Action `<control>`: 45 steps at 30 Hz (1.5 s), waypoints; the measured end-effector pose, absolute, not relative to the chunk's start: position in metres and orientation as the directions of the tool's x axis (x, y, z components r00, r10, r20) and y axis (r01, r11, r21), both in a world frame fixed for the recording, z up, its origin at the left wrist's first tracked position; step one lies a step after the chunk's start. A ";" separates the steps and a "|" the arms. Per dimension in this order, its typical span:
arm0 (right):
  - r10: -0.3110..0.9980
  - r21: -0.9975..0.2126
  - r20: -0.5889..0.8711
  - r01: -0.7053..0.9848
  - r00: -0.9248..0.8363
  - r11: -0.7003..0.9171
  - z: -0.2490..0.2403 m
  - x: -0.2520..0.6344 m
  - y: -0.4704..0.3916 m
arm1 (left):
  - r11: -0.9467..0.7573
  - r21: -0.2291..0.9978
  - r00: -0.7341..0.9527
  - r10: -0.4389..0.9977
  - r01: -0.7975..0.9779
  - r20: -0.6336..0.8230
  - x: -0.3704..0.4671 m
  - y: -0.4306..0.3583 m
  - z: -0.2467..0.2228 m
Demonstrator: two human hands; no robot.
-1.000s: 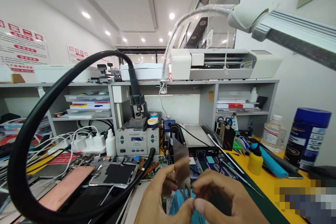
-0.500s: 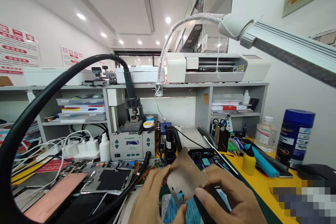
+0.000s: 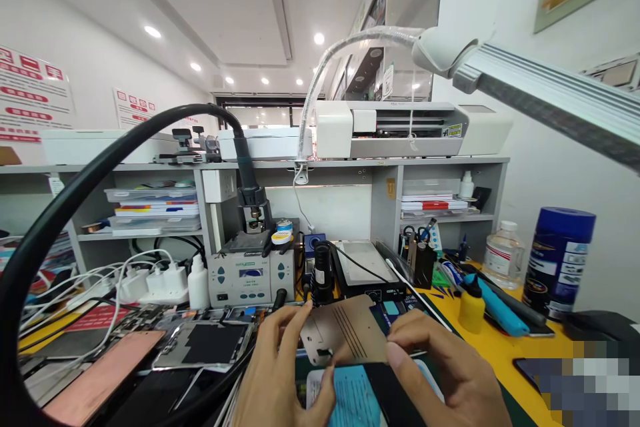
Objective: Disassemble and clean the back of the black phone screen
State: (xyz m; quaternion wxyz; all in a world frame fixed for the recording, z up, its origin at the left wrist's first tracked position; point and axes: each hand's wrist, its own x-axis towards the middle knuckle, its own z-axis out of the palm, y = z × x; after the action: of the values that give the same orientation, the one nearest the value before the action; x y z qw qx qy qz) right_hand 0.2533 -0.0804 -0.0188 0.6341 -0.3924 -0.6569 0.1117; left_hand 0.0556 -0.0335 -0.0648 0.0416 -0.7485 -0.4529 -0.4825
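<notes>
A thin bronze-coloured metal plate (image 3: 350,330) with slots and small cutouts is held between my hands. My left hand (image 3: 280,370) grips its left side, fingers at the far corner and thumb at the near edge. On the right edge, my right hand (image 3: 445,370) pinches the plate between thumb and fingers. Just below the plate lies a light-blue printed piece (image 3: 356,392) beside a black strip (image 3: 393,390). My palms and the lower frame edge hide part of these.
A hot-air station (image 3: 250,280) stands behind, its thick black hose (image 3: 75,180) arching along the left. Phone parts (image 3: 205,343) and a copper-coloured panel (image 3: 107,373) lie left. On the right are a yellow bottle (image 3: 471,313), a clear bottle (image 3: 503,260) and a blue spray can (image 3: 560,260).
The plate has turned from steeply tilted, one corner up, to flatter and more level. Both hands keep hold of it. More of the light-blue piece shows beneath.
</notes>
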 end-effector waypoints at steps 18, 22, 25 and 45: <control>0.709 -0.703 0.683 0.422 0.177 0.572 -0.024 0.265 -0.070 | -0.569 0.085 0.160 0.367 0.818 0.916 0.047 -0.043 -0.038; 0.670 -0.671 0.716 0.458 0.197 0.583 -0.026 0.271 -0.067 | -0.591 0.493 -0.055 0.604 0.639 0.795 0.052 -0.053 -0.032; 0.576 -0.584 0.792 0.530 0.203 0.615 -0.028 0.272 -0.066 | -0.384 0.887 -0.220 0.870 0.258 0.441 0.051 -0.056 -0.022; 0.367 -0.298 0.930 0.531 -0.028 0.793 -0.033 0.271 -0.061 | 0.016 0.790 0.166 0.980 -0.613 0.110 0.042 -0.050 -0.006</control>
State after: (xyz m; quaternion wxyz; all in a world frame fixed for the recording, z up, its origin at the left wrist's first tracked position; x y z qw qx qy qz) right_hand 0.2714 -0.0610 -0.0327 0.6223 -0.3147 -0.7138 -0.0657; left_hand 0.0423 -0.0499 -0.0064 -0.6681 -0.3698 -0.2479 -0.5962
